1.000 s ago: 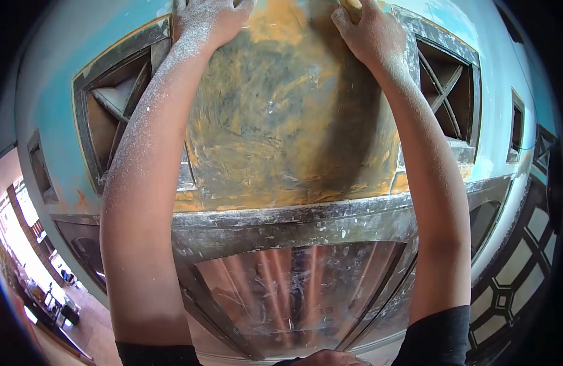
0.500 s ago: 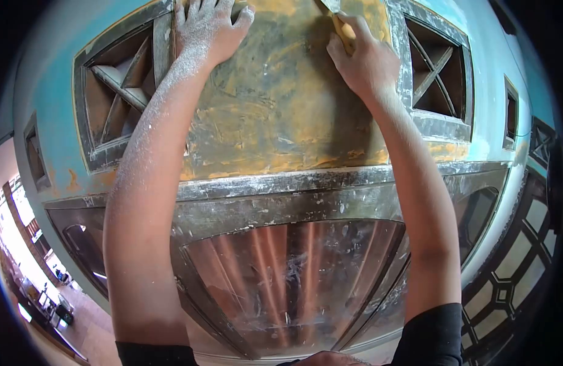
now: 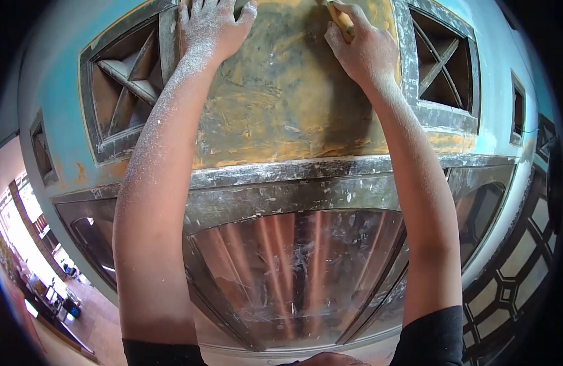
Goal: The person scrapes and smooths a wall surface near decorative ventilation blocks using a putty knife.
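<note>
1. Two hands are up at the top of the wall panel (image 3: 281, 104), and both your forearms are dusted with white powder.
2. Your left hand (image 3: 211, 27) is spread flat with the palm on the panel's upper left. It holds nothing. It sits just beside the frame of the left vent (image 3: 126, 85), and the fingertips are cut off by the top edge.
3. Your right hand (image 3: 362, 52) is clenched around a yellow-handled tool (image 3: 342, 19). The handle runs up and left out of the fist, between thumb and fingers.
4. The tool's working end leaves the picture at the top, so you can't tell what kind it is or whether it touches the panel.
5. The tool is at the panel's upper right, near the right vent (image 3: 440, 61) and well apart from your left hand.
6. The panel surface is patchy orange and grey, and streaked. Turquoise wall (image 3: 55, 79) lies outside both vents, and each vent has crossed bars inside.
7. A grey ledge (image 3: 293, 177) speckled white runs under the panel, behind both forearms.
8. Arched window glass (image 3: 293, 268) sits below the ledge between your arms, smeared and showing reddish reflections.
9. Black sleeves (image 3: 437, 338) show at the bottom edge, and a patterned grille (image 3: 507, 293) at lower right.
</note>
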`<state>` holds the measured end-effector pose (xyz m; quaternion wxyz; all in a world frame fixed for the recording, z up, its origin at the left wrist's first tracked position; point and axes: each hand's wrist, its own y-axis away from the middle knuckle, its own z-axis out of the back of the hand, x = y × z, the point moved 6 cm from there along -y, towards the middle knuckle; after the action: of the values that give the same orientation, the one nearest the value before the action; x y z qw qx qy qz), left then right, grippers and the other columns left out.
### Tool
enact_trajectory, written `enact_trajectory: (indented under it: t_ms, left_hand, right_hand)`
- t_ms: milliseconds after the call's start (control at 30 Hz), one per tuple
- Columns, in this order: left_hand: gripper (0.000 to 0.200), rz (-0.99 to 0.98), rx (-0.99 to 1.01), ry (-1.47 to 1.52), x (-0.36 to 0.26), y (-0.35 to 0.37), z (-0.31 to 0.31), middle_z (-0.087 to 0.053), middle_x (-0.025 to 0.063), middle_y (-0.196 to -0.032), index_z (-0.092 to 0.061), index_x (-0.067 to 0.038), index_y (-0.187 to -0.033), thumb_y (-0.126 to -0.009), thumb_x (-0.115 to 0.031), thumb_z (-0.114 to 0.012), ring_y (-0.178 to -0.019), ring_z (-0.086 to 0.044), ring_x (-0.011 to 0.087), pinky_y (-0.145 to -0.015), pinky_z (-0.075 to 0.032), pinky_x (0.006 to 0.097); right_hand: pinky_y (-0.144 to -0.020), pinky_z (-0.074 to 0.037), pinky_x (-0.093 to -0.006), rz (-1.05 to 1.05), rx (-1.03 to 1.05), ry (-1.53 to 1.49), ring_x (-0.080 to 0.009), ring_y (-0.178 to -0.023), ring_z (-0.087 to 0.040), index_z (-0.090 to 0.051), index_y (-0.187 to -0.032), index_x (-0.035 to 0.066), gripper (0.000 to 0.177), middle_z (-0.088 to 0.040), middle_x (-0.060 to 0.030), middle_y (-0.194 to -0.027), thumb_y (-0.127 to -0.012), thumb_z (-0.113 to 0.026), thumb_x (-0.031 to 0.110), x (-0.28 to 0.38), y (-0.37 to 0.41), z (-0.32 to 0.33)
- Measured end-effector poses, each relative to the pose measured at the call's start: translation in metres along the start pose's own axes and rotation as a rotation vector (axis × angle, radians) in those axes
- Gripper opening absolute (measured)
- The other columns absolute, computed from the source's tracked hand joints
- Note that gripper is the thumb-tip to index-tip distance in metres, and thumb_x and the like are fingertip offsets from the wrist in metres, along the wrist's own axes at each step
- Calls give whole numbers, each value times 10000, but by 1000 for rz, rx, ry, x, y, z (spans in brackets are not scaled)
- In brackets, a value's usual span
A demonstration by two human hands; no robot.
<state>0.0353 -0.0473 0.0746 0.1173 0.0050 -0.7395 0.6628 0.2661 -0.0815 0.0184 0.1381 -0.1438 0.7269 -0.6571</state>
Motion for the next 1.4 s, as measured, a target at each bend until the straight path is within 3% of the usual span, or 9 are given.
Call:
enact_trajectory:
  t_ms: [67,233,300,367,433,467,700,1167,1400]
  left_hand:
    - [674,14,7,23,2,6,0,-260,129,-1683,-362,-131,-1587,-999,-432,-495,-1562,-191,321,-1274,-106,493]
    - [670,32,22,56,2,20,0,-272,126,-1677,-369,-145,-1585,-992,-422,-513,-1558,-199,329,-1266,-133,502]
    - [678,24,14,66,1,30,3,-276,130,-1674,-370,-134,-1583,-982,-401,-534,-1553,-210,344,-1261,-155,503]
    - [682,-21,-27,115,10,43,-10,-272,136,-1675,-369,-150,-1585,-976,-397,-553,-1547,-215,365,-1251,-164,544]
    - [662,-127,-188,-14,5,52,-9,-233,71,-1702,-308,-271,-1621,-1027,-514,-473,-1566,-196,319,-1253,-109,589]
    - [662,-77,-137,-15,4,57,-12,-224,67,-1705,-302,-275,-1624,-1028,-515,-465,-1570,-182,323,-1251,-114,598]
    - [661,-57,-92,34,1,76,-9,-208,64,-1711,-294,-281,-1627,-1028,-482,-485,-1569,-186,333,-1247,-126,604]
    - [693,-45,48,19,-21,143,12,-231,104,-1699,-307,-239,-1624,-1000,-430,-540,-1554,-207,380,-1230,-169,628]
    - [714,-64,138,51,-34,198,18,-219,105,-1705,-346,-246,-1612,-956,-404,-578,-1553,-203,404,-1216,-169,651]
  right_hand:
    - [-692,-566,-481,37,-56,103,-371,-742,-730,-593,-1316,304,407,-746,-115,-781,-939,-669,439,-12,13,-10]
    - [-720,-554,-467,56,-55,83,-358,-704,-720,-592,-1330,299,421,-740,-108,-753,-933,-699,392,-14,46,0]
    - [-794,-504,-431,21,26,103,-287,-746,-740,-559,-1345,251,429,-742,-66,-776,-958,-651,414,-15,58,0]
    - [-803,-506,-426,26,35,122,-277,-749,-742,-551,-1359,238,438,-747,-64,-799,-968,-635,415,-12,67,3]
    - [-803,-511,-425,-9,102,178,-278,-760,-744,-549,-1363,243,436,-747,-72,-800,-975,-616,431,-10,64,4]
    - [-788,-517,-421,-43,129,176,-281,-755,-742,-555,-1359,241,435,-746,-81,-796,-976,-605,442,-8,57,3]
    - [-779,-528,-413,20,-11,150,-275,-704,-728,-577,-1332,231,430,-735,-74,-765,-952,-632,426,6,43,-4]
    - [-803,-503,-443,-76,192,59,-247,-760,-726,-538,-1373,196,529,-715,-40,-758,-892,-717,325,9,133,8]
    - [-817,-498,-444,-118,261,88,-296,-836,-722,-518,-1412,188,543,-730,-91,-857,-917,-701,317,10,174,13]
